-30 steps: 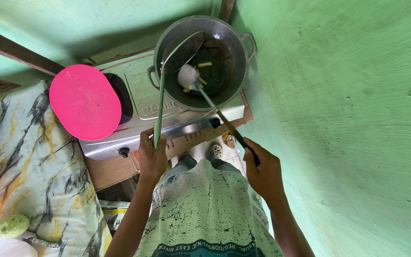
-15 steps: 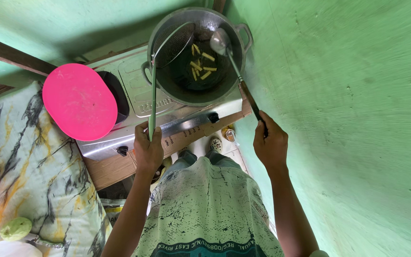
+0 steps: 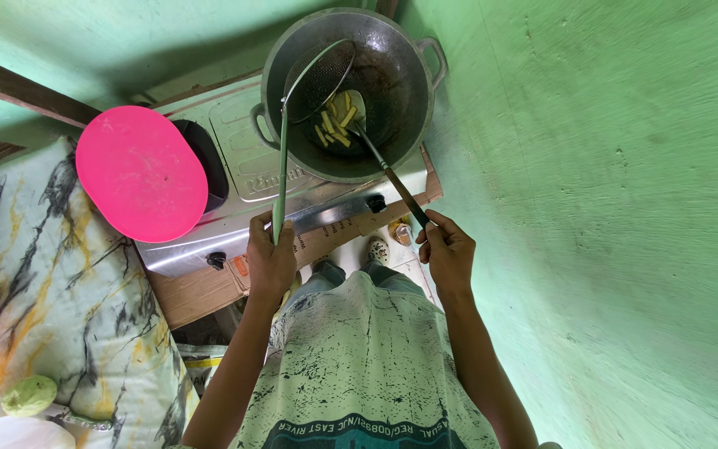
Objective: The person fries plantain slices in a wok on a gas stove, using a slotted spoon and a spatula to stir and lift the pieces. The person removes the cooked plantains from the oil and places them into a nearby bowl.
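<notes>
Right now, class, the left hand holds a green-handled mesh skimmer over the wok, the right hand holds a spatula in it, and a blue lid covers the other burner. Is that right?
Not quite: the lid is pink, as the head view shows. The left hand does hold the skimmer over the wok, and the right hand the spatula.

We see a dark, matt metal wok [image 3: 400,75] beyond our grips, a wire-mesh skimmer [image 3: 319,76] with a smooth green handle, a dull steel spoon [image 3: 357,116], a glossy steel stove [image 3: 243,166], a smooth pink plastic lid [image 3: 139,172] and rough painted wall [image 3: 592,208].
</notes>
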